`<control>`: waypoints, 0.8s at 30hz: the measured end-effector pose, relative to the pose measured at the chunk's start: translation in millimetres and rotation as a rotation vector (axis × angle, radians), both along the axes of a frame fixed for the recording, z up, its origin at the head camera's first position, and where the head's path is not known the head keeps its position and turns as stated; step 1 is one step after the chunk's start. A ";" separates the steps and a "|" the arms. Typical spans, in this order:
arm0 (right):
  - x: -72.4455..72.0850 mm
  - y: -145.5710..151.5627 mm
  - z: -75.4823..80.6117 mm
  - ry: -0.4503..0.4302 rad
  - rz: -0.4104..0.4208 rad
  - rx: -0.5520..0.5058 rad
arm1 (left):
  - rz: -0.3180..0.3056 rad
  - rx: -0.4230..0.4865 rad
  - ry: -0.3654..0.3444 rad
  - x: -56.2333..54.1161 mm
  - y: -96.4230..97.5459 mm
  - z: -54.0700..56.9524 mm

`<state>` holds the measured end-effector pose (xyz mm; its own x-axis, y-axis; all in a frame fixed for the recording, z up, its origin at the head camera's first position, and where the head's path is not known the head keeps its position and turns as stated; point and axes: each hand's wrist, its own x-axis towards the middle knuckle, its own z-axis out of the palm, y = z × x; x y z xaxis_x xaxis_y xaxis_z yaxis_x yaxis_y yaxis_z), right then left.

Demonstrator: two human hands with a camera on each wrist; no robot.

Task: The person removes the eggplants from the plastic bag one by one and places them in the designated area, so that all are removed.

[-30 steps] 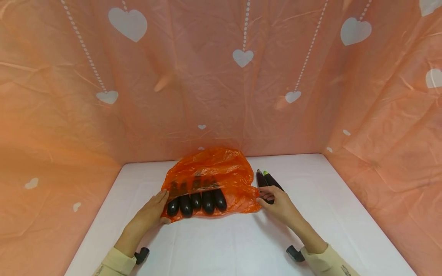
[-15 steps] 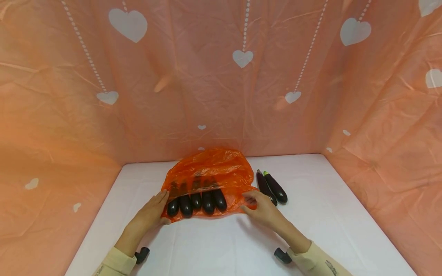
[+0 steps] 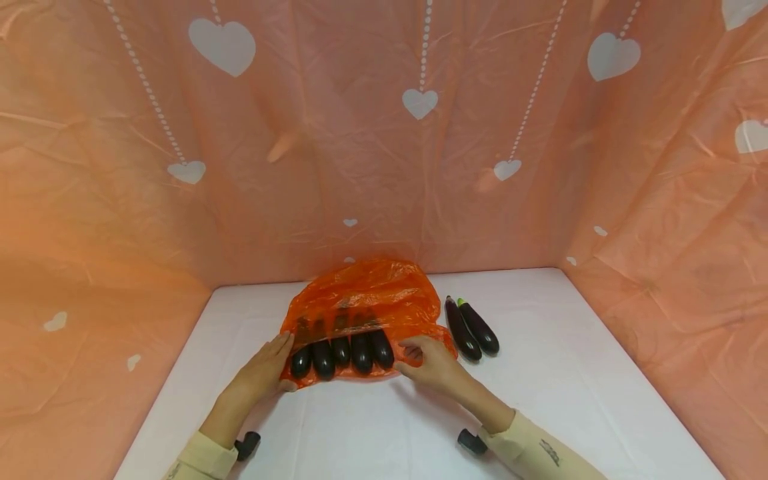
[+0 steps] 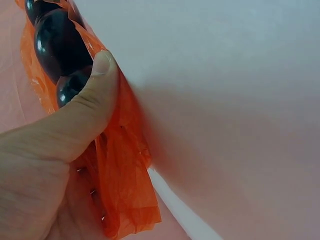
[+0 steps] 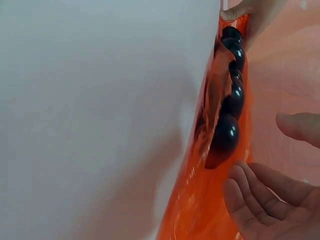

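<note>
Peach-coloured sheeting (image 3: pixel 360 167), printed with pale hearts (image 3: pixel 222 47) on dotted strings, is hung across the back and both sides, and below it a white tabletop (image 3: pixel 360 427) is spread along the bottom of the frame. Just left of centre, a thin orange plastic bag (image 3: pixel 369 287) is laid out near the table's far edge, and inside it five dark eggplants (image 3: pixel 324 360) are lined up side by side! Their upper parts are veiled by the orange film; their glossy rounded ends are turned toward the lower edge of the frame.

At the bag's left end, its edge is held by the left hand (image 3: pixel 264 367), the thumb laid over the plastic beside the nearest eggplant, as is caught from the left wrist. Over to the right hand (image 3: pixel 435 363): it is poised by the bag's right part with nothing gripped, fingers loosely bent and thumb set apart; whether the film is touched cannot be told.

Farther right, two loose eggplants (image 3: pixel 462 330) are left on the white surface, slanted and close together, one tipped with bright green. Both forearms are covered by beige sleeves (image 3: pixel 540 447).
</note>
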<state>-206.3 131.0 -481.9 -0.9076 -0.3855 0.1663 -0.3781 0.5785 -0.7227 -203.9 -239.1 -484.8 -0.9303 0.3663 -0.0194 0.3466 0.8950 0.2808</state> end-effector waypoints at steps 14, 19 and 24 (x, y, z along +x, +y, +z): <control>-14.4 -21.5 -9.1 -0.089 -0.074 0.068 | -0.011 -0.006 0.008 2.8 -0.1 2.0; -20.1 -25.3 -10.9 -0.106 -0.080 0.073 | -0.004 -0.009 0.001 2.9 0.1 3.1; -24.4 -26.9 -11.3 -0.138 -0.067 0.081 | 0.002 -0.005 -0.005 2.9 0.3 3.1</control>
<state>-230.7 104.1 -493.2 -0.9436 -0.3308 0.0092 -0.2374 0.6573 -0.7152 -201.0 -238.8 -481.6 -0.9309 0.3644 -0.0255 0.3436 0.8970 0.2782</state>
